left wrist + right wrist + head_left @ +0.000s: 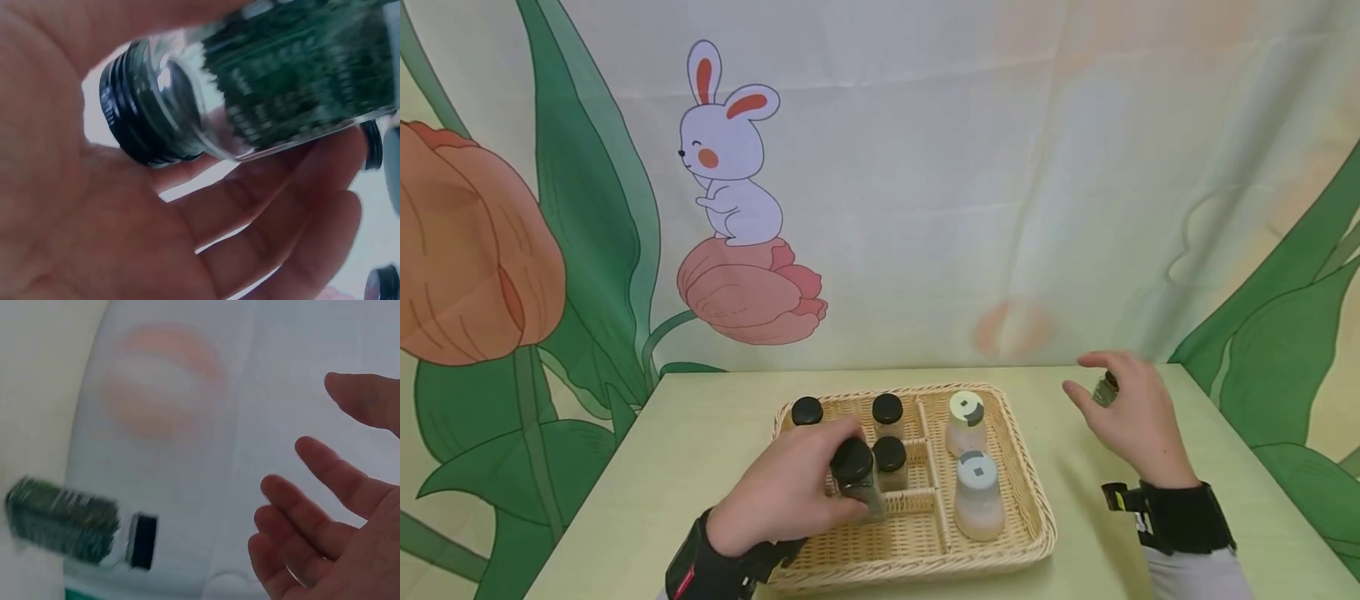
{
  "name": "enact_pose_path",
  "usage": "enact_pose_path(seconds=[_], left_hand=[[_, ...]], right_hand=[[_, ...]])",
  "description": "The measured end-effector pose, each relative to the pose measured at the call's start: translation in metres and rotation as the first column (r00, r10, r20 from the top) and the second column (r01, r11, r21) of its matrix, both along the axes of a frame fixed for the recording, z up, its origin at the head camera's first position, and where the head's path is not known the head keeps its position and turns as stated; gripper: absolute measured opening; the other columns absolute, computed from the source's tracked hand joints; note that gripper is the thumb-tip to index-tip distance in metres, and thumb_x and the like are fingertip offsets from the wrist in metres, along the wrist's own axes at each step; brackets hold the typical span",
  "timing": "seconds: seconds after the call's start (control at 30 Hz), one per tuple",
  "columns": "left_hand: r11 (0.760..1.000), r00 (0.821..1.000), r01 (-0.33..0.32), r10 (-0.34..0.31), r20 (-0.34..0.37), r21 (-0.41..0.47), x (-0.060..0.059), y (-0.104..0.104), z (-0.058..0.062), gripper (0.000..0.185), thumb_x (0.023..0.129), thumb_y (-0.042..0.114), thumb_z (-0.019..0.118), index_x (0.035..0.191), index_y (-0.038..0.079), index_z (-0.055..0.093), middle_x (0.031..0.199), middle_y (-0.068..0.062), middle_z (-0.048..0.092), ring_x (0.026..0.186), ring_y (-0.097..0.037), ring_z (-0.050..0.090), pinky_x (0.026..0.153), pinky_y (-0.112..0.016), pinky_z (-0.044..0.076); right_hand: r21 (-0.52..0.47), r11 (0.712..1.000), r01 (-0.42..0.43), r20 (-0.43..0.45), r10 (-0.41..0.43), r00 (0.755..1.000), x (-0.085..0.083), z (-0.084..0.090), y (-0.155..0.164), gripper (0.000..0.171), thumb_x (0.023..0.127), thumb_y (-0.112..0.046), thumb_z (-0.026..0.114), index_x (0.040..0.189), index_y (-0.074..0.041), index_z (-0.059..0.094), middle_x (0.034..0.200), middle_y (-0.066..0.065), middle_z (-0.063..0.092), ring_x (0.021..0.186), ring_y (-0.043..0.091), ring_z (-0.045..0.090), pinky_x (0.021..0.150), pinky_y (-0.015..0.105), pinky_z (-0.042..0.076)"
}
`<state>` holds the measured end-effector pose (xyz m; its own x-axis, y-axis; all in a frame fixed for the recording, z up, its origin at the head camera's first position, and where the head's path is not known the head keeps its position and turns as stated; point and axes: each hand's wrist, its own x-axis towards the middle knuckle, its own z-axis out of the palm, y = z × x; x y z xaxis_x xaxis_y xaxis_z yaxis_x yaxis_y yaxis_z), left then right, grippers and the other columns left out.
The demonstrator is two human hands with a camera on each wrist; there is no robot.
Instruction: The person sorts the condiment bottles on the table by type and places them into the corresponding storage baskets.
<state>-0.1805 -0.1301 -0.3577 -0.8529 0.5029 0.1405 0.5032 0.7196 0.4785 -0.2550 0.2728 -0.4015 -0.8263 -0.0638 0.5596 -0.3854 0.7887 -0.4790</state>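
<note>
My left hand (786,487) grips a clear spice jar (306,81) of dark green dried herbs with a black lid, thumb on one side and fingers on the other. It is over the left part of a wicker basket (1045,537). At the right, my right hand (1138,425) has its thumb and fingers spread, holding nothing. A second jar of green herbs (65,522), also black-lidded, stands on the table beyond that hand. In the right wrist view, a gap separates this jar from the fingertips (270,484).
Wicker dividers (934,483) split the basket. Black-lidded jars (887,408) stand in its left and middle sections. The right section holds a shaker with a yellowish-white top (966,421) and another with a grey-white top (978,496). A printed cloth (887,208) hangs behind the table.
</note>
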Motion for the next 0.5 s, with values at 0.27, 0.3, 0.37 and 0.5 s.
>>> enact_pose_path(seconds=[0.27,0.3,0.37,0.5], left_hand=[[0.990,1.000,0.011,-0.009,0.012,-0.142,-0.001,-0.012,0.003,0.050,0.058,0.029,0.091,0.093,0.027,0.054,0.082,0.015,0.055,0.069,-0.007,0.053,0.057,-0.027,0.045],[0.988,1.000,0.014,-0.012,0.013,-0.153,-0.001,-0.014,0.003,0.050,0.058,0.029,0.090,0.092,0.026,0.055,0.082,0.015,0.055,0.069,-0.007,0.053,0.057,-0.027,0.044],[0.985,1.000,0.017,-0.016,0.012,-0.170,-0.001,-0.017,0.003,0.049,0.057,0.030,0.090,0.091,0.027,0.055,0.081,0.015,0.054,0.068,-0.007,0.053,0.056,-0.027,0.044],[0.981,1.000,0.019,-0.019,0.000,-0.194,0.000,-0.022,0.004,0.051,0.056,0.033,0.091,0.091,0.026,0.054,0.082,0.016,0.054,0.068,-0.007,0.052,0.057,-0.027,0.044]], right_hand=[[0.044,0.990,0.134,0.103,-0.138,0.985,-0.012,-0.021,0.043,0.049,0.090,-0.029,0.070,0.122,0.007,0.058,0.126,0.034,0.049,0.117,0.056,0.038,0.092,0.066,0.029],[0.046,0.988,0.148,0.113,-0.153,0.982,-0.012,-0.023,0.047,0.051,0.090,-0.030,0.069,0.123,0.007,0.057,0.127,0.035,0.048,0.117,0.057,0.037,0.092,0.067,0.028],[0.048,0.985,0.165,0.129,-0.170,0.977,-0.013,-0.027,0.052,0.053,0.090,-0.031,0.069,0.124,0.008,0.056,0.128,0.036,0.046,0.116,0.059,0.036,0.090,0.068,0.028],[0.061,0.986,0.157,0.133,-0.164,0.978,-0.018,-0.035,0.057,0.056,0.089,-0.028,0.071,0.125,0.010,0.054,0.126,0.037,0.047,0.116,0.058,0.037,0.092,0.068,0.028]])
